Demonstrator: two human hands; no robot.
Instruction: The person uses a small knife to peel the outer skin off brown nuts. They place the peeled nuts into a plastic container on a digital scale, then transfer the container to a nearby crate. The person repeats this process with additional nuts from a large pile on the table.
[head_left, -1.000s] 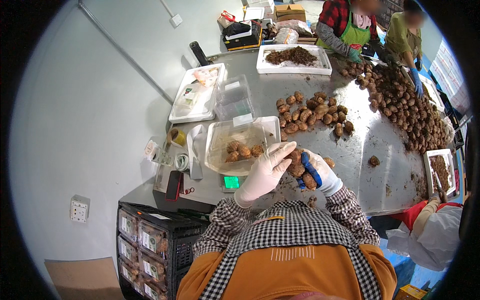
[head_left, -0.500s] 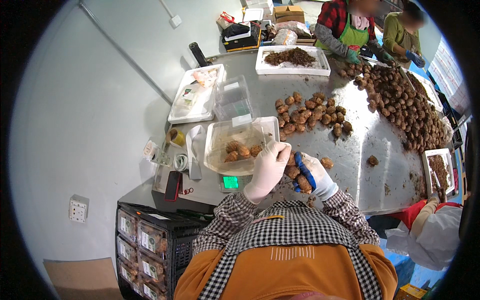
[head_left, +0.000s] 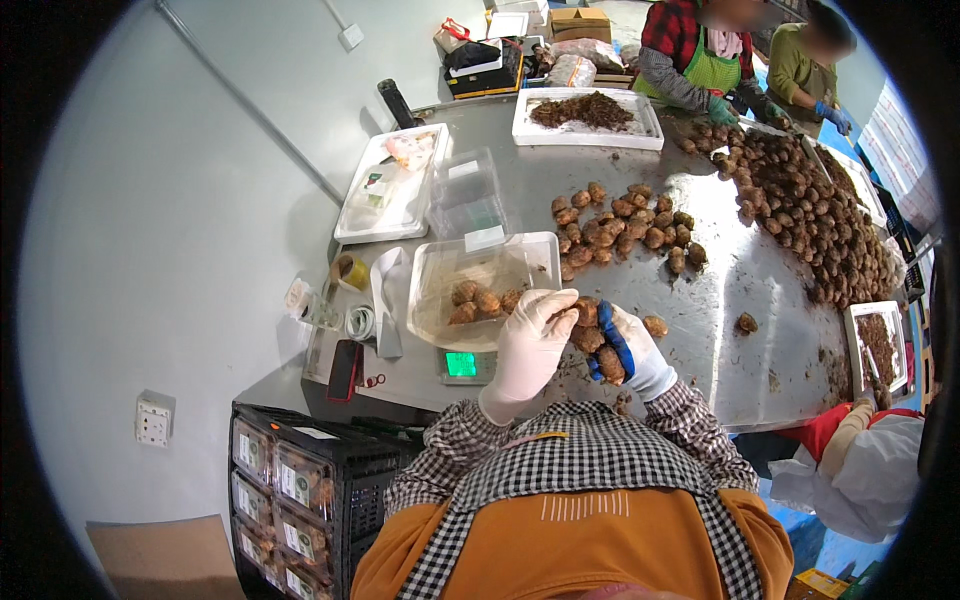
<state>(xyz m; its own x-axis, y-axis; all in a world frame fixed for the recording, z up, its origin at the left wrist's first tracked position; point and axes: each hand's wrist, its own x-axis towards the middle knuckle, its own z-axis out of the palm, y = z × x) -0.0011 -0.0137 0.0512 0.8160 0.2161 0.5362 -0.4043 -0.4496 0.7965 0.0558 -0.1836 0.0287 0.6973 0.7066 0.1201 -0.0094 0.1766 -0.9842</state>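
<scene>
Tubers (head_left: 587, 340), at least three, bunched in the right hand (head_left: 637, 350), its blue-palmed glove curled round them above the steel table (head_left: 745, 365); left hand (head_left: 528, 345), white-gloved, fingers drawn nearly together at the uppermost one, though whether pinching or only touching it cannot be told. Step in hand looks like checking over the held bunch, with a clear tub (head_left: 428, 305) just left holding a few more, and a loose pile (head_left: 610, 235) beyond. Next move would seem to call for a sure left-hand pinch and right fingers eased without spilling the rest.
</scene>
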